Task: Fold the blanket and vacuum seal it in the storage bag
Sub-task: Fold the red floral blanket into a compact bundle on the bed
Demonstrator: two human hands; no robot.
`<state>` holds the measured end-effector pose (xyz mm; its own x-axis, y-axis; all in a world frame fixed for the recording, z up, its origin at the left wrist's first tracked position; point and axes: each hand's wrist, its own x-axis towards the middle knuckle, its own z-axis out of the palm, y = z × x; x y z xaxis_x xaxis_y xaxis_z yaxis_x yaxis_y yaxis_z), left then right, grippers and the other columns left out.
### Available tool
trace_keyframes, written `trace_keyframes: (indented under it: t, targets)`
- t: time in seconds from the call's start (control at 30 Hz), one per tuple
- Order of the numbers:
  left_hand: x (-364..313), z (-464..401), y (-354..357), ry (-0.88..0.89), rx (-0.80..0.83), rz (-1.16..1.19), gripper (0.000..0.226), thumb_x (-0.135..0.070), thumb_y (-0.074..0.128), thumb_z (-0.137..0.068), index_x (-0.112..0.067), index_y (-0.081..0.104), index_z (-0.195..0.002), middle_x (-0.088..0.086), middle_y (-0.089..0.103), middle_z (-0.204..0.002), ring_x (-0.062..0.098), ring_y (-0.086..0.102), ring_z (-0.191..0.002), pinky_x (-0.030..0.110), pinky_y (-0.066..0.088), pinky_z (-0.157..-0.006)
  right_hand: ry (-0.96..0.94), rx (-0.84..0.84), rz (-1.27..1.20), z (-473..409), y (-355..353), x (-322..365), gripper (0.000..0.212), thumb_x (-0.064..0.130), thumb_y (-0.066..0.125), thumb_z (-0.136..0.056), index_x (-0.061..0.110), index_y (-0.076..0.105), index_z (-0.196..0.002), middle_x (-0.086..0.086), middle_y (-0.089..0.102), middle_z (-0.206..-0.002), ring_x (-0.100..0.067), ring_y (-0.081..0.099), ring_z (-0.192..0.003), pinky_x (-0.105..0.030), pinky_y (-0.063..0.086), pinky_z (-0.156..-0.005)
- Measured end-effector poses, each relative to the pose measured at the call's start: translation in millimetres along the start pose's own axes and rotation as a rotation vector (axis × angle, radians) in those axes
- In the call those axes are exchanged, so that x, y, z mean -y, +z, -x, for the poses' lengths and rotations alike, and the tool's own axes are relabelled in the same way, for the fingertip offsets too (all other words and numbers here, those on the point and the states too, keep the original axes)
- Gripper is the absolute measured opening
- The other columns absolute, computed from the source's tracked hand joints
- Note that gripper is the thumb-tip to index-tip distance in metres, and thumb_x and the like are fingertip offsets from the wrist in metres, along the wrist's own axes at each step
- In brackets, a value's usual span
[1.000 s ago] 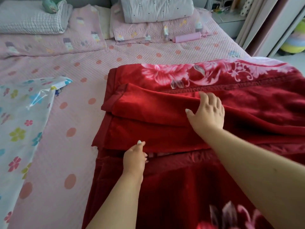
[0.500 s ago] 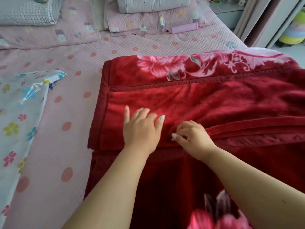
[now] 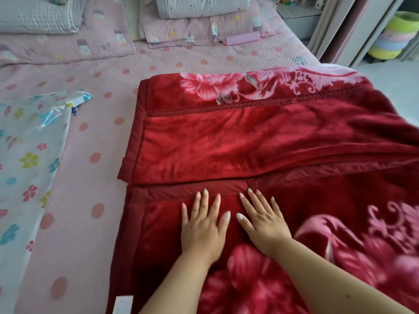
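A thick red blanket (image 3: 249,141) with pink flowers lies partly folded on the bed, one flap turned over across its middle. My left hand (image 3: 203,225) and my right hand (image 3: 263,219) rest flat side by side on the near layer, fingers straight and spread, just below the flap's edge. The clear storage bag (image 3: 27,159) printed with coloured flowers lies flat on the bed to the left, apart from the blanket. A pink hand pump (image 3: 243,38) lies near the pillows at the far side.
The bed has a pink dotted cover (image 3: 90,123). Pillows and a folded grey quilt (image 3: 201,6) sit at the head. A white label (image 3: 123,304) shows at the blanket's near left corner. Stacked coloured tubs (image 3: 394,35) stand on the floor at the right.
Both hands have slid toward me off the folded flap onto the lower layer. My right hand, curled at the flap's edge before, now lies flat with fingers spread.
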<state>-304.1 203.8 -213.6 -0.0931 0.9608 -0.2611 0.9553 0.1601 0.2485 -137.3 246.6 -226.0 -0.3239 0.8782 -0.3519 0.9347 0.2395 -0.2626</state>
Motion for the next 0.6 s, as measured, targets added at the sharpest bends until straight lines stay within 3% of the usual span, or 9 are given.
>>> trace_keyframes:
  t: [0.1,0.17,0.27,0.6]
  targets:
    - [-9,47,23,-0.036,0.155,-0.042,0.103,-0.07,-0.039,-0.062,-0.032,-0.009,-0.152,-0.004,-0.014,-0.161,0.01,-0.021,-0.145,0.043,-0.02,-0.115,0.011,0.053,-0.016,44,11,-12,0.099,0.077,-0.027,-0.065,0.035,-0.007,-0.153,0.009,-0.011,-0.162,-0.001,-0.024,-0.14,-0.035,-0.015,-0.118]
    - [-20,66,22,-0.107,0.212,-0.029,0.087,-0.07,-0.023,-0.077,-0.03,-0.008,-0.153,-0.005,-0.013,-0.161,0.01,-0.019,-0.146,0.044,-0.016,-0.116,0.026,0.067,-0.043,71,12,-15,0.095,0.079,-0.019,-0.071,0.035,-0.003,-0.153,0.01,-0.008,-0.162,0.0,-0.021,-0.141,-0.034,-0.015,-0.118]
    - [-40,101,17,-0.154,0.301,-0.021,0.068,-0.063,0.002,-0.094,-0.03,-0.006,-0.154,-0.005,-0.01,-0.162,0.011,-0.015,-0.147,0.047,-0.011,-0.119,0.037,0.099,-0.041,113,13,-18,0.102,0.077,-0.023,-0.063,0.034,-0.002,-0.154,0.01,-0.007,-0.162,-0.004,-0.016,-0.145,-0.03,-0.015,-0.117]
    - [-94,237,36,-0.258,0.393,-0.045,0.067,-0.06,0.007,-0.097,-0.027,-0.006,-0.154,-0.004,-0.011,-0.162,0.014,-0.015,-0.148,0.047,-0.011,-0.118,-0.007,0.262,-0.072,235,21,-50,0.111,0.076,-0.022,-0.053,0.034,-0.003,-0.154,0.013,-0.008,-0.161,-0.003,-0.014,-0.146,-0.033,-0.011,-0.118]
